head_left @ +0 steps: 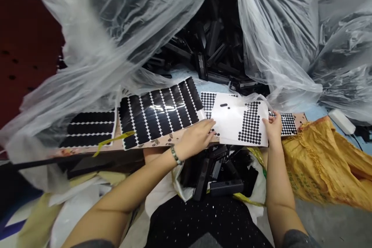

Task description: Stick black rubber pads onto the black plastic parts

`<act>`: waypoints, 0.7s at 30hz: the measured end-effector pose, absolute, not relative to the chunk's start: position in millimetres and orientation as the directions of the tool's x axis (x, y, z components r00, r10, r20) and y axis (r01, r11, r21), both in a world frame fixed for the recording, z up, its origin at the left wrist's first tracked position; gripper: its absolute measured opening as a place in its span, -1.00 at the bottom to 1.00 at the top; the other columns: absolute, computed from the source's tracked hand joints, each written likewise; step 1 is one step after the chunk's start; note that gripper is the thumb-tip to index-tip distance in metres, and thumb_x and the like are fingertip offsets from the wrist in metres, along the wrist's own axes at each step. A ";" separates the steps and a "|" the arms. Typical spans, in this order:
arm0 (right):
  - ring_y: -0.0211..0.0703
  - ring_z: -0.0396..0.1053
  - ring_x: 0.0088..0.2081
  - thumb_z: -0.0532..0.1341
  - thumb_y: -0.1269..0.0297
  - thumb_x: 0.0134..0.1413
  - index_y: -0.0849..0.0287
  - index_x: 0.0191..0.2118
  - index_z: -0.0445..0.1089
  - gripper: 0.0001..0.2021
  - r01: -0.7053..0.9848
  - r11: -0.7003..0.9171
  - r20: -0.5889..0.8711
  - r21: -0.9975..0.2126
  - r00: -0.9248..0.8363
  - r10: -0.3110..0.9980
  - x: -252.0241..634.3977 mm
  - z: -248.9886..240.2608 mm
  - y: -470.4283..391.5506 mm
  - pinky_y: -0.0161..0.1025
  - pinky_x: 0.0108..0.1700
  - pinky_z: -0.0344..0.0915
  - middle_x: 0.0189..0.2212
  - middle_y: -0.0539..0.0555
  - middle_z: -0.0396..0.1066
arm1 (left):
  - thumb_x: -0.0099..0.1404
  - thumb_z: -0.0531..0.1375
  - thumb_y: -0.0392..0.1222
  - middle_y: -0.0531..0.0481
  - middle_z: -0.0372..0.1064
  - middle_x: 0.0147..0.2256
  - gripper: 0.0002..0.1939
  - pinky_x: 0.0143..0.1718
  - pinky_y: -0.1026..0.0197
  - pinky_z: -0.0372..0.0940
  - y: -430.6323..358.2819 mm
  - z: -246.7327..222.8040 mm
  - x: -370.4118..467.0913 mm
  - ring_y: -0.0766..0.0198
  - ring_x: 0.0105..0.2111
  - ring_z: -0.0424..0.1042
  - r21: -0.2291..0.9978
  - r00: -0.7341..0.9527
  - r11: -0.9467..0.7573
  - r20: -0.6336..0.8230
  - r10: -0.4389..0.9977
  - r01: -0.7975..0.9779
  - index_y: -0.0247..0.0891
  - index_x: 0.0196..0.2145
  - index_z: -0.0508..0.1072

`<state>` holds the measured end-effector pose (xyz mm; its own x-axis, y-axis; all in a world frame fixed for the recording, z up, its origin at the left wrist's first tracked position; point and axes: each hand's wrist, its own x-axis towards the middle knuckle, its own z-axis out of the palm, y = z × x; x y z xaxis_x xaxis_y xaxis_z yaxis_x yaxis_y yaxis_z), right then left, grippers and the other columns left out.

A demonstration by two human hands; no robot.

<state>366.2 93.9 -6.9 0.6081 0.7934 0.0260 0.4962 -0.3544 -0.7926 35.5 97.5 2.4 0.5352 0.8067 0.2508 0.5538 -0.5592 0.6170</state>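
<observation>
Dotted sheet [231, 122] | right hand [274, 126]: pinching right edge | left hand [198, 136]: near left edge

Left hand [200, 136] angles inward; right hand [274, 124] (fingers bent) reaches forward.

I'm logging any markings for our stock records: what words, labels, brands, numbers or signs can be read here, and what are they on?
No text can be read.
Yellow sack: faint greenish marks, perhaps print, too blurred to read.
White sheet with black dots: no lettering can be made out.
White block with a cable: too small to tell.
</observation>
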 end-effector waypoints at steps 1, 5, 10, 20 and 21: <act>0.01 0.41 -0.26 0.21 0.29 -0.19 0.18 0.08 0.22 -0.41 0.566 -0.372 0.059 -0.736 0.601 0.797 365.6 -5.9 94.0 0.13 -0.03 0.37 -0.26 0.13 0.42 | 0.37 0.02 -0.19 -0.29 0.46 0.03 -0.63 0.05 -0.11 0.34 113.3 8.7 38.2 -0.03 0.01 0.46 0.621 0.492 -0.560 0.303 0.817 0.548 -0.29 0.05 0.43; 0.22 0.29 0.08 0.19 0.26 -0.12 0.27 0.06 0.27 -0.46 0.789 -0.300 0.303 -0.537 0.512 0.804 350.6 1.2 87.2 0.23 0.18 0.21 0.01 0.37 0.32 | 0.24 0.03 -0.42 -0.26 0.48 -0.10 -0.73 0.15 -0.25 0.17 216.5 30.5 51.4 -0.06 0.01 0.39 0.677 0.309 -0.502 0.396 0.865 0.538 -0.24 -0.26 0.49; 0.04 0.41 -0.17 0.12 0.17 0.07 0.15 -0.04 0.36 -0.66 0.792 -0.135 0.291 -0.595 0.368 0.883 320.9 13.8 66.4 0.11 -0.03 0.38 -0.11 0.25 0.38 | 0.07 0.14 -0.49 0.04 0.38 -0.41 -0.76 0.34 -0.36 -0.36 315.2 37.3 40.6 0.11 0.12 0.25 0.790 0.227 -0.460 0.400 0.888 0.404 -0.18 -0.58 0.25; -0.12 0.37 -0.28 0.13 0.43 0.09 0.11 -0.36 0.39 -0.88 0.786 0.043 -0.187 -0.617 -0.200 0.962 220.8 15.5 67.6 -0.12 -0.10 0.34 -0.36 0.06 0.39 | 0.25 0.28 -0.07 -0.05 0.41 -0.11 -0.77 0.17 -0.02 0.29 214.2 45.4 2.2 0.06 0.18 0.29 0.971 0.020 -0.225 0.224 0.974 0.075 -0.19 -0.33 0.29; -0.10 0.37 -0.26 0.13 0.45 0.09 0.12 -0.35 0.38 -0.89 0.818 0.038 -0.212 -0.574 -0.194 0.958 211.6 14.9 65.3 -0.12 -0.09 0.33 -0.34 0.08 0.39 | 0.28 0.25 -0.03 -0.05 0.43 -0.20 -0.75 0.02 0.02 0.40 192.5 41.6 2.4 0.05 0.07 0.41 0.991 -0.011 -0.132 0.131 0.991 -0.019 -0.19 -0.32 0.28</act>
<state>211.6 65.3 14.9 -0.1935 0.9580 -0.2116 0.8177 0.0384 -0.5743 2.4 192.5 41.6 -0.0110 0.9913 0.1314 -0.0185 -0.1316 0.9911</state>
